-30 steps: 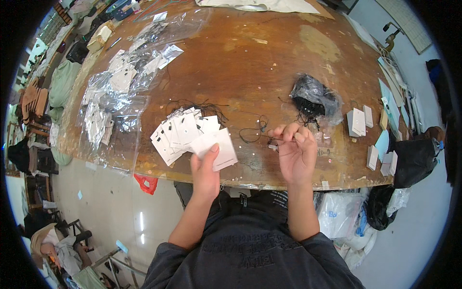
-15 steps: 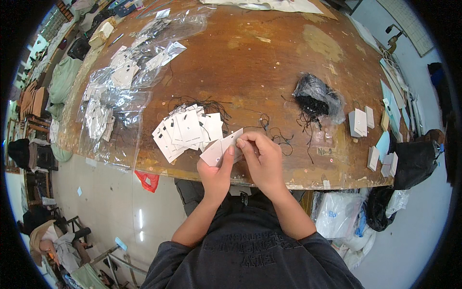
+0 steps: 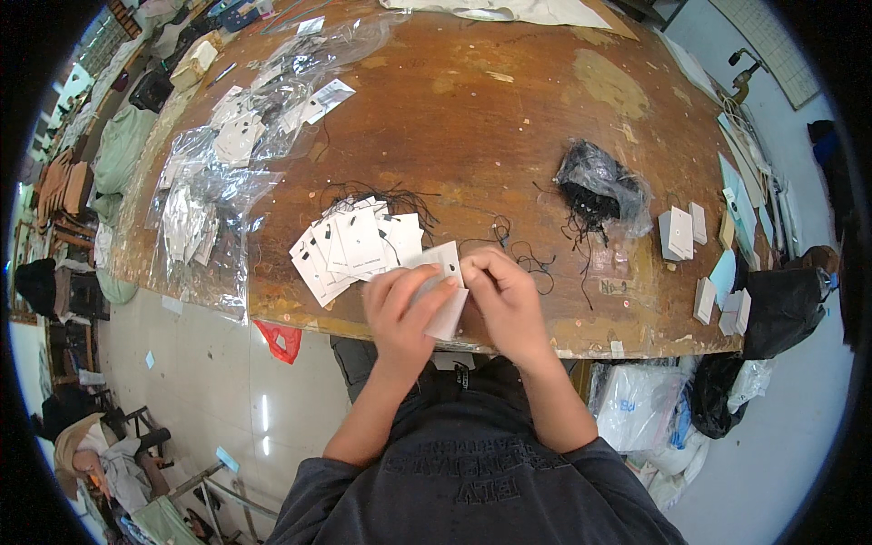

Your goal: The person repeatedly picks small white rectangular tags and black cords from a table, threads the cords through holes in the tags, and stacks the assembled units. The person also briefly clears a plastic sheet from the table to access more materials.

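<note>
White hang tags (image 3: 447,320) are held in my left hand (image 3: 400,313) just above the table's near edge; the upper one shows a small dark hole near its top. Beside that top end, my right hand (image 3: 507,295) is closed in a pinch, and what lies between its fingertips is too small to make out. A fanned pile of white tags (image 3: 357,243) with black strings lies left of my hands. Loose black strings (image 3: 527,263) are spread on the table beyond my right hand.
A plastic bag with black strings (image 3: 595,186) lies to the right. Small stacks of white tags (image 3: 676,233) stand near the table's right edge. Clear bags with more tags (image 3: 191,222) cover the left side. A red piece of plastic (image 3: 280,341) hangs at the near edge.
My left hand has turned over the tags, its fingers now across their front, and the tags stand more upright. My right hand has shifted slightly right, still pinching beside them.
</note>
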Tool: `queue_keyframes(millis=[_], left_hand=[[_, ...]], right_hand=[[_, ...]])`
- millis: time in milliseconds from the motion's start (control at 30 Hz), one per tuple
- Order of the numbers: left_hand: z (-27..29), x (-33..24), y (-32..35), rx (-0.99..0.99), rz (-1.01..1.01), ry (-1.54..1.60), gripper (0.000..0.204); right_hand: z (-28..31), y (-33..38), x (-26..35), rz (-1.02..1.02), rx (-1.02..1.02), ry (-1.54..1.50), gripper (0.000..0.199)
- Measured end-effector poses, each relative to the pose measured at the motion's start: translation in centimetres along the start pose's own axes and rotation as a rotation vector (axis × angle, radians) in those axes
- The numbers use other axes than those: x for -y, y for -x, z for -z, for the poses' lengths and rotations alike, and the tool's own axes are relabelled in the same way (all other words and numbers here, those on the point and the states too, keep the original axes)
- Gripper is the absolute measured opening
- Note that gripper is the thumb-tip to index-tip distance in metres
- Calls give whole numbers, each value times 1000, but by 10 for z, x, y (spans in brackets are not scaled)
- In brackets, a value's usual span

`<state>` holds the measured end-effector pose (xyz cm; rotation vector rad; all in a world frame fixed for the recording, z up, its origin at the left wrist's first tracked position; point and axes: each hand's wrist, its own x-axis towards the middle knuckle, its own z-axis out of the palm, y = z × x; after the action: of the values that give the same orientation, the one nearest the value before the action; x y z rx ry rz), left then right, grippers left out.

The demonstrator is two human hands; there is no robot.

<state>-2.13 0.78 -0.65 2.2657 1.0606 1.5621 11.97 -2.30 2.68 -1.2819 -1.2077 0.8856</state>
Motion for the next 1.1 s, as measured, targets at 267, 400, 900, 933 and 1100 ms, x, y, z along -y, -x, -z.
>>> queue_keyframes(millis=[267,400,900,933,1100], left_hand=[[8,17,-1,65,-29,79,27],[26,53,-25,-74,736,238,27],[36,37,-26,-215,772,889,27],[31,32,-25,-220,777,790,26],[14,18,-26,-7,700,700,18]], right_hand=[[48,-29,5,-38,-402,165,15],[77,-35,-8,245,-269,713,12],[51,-27,2,47,-132,161,12],[53,-25,7,109,-135,54,11],[75,-25,22,358,-623,164,5]])
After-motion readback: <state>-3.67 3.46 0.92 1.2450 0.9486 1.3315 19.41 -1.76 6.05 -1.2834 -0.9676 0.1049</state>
